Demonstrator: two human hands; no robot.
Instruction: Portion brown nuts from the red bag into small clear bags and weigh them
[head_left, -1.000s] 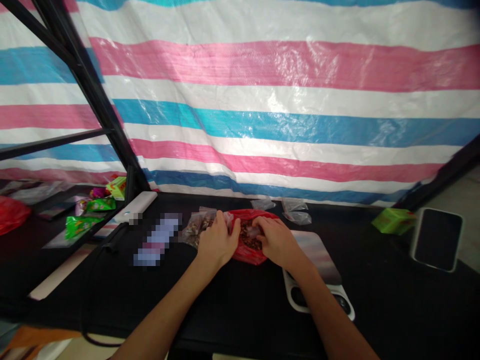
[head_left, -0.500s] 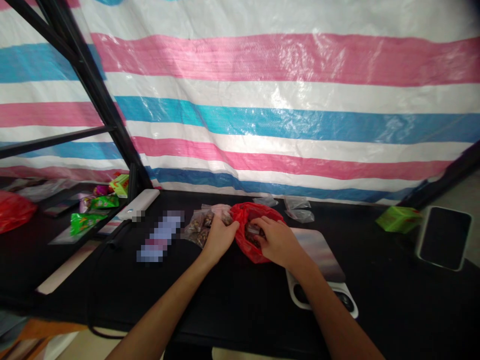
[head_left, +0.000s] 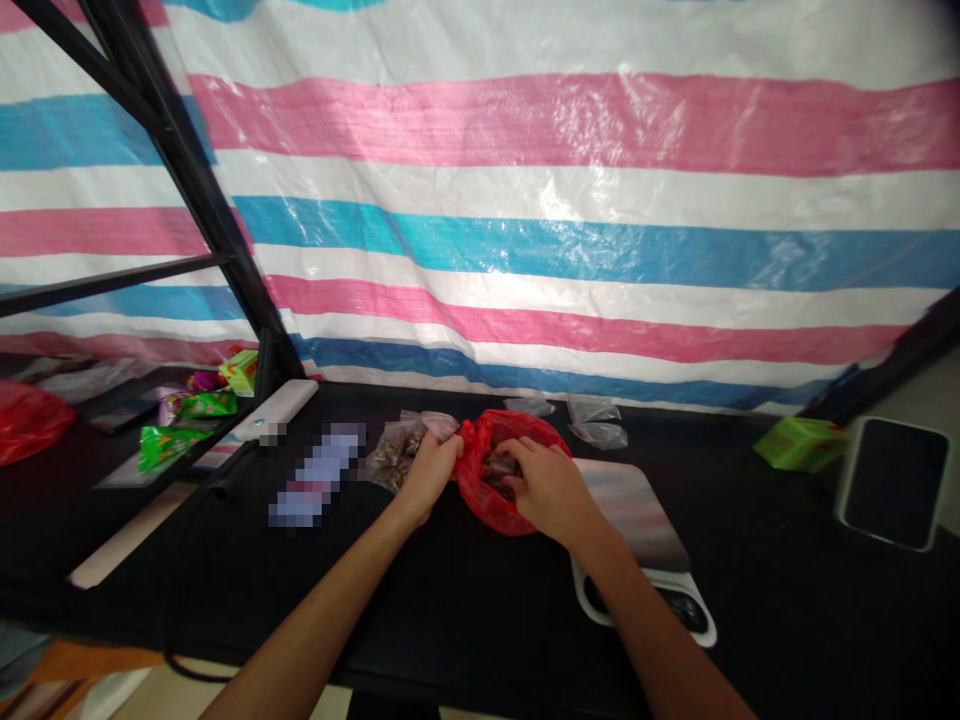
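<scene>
A red plastic bag [head_left: 487, 510] sits with its mouth open on the black table, small brown pieces [head_left: 499, 470] inside it. My left hand [head_left: 429, 478] pinches the bag's left rim between thumb and fingers. Inside the mouth, my right hand [head_left: 553, 492] has its fingers curled down among the brown pieces; what they hold is hidden. Clear plastic bags [head_left: 391, 455] filled with similar brown pieces lie just left of my left hand. A white kitchen scale [head_left: 637, 515] with a grey top stands beneath and beside my right forearm.
Flat clear bags [head_left: 598, 422] lie behind the red bag. A green box [head_left: 801, 443] and a dark-screened device [head_left: 892, 483] stand on the right. Leftward are a white power strip [head_left: 277, 408], a black cable, and green candy packets [head_left: 172, 446]. A striped sheet [head_left: 562, 250] hangs behind.
My left hand has shifted slightly left and down, pulling the red rim with it. The bag's mouth looks wider. My right fingers have moved a little within the bag.
</scene>
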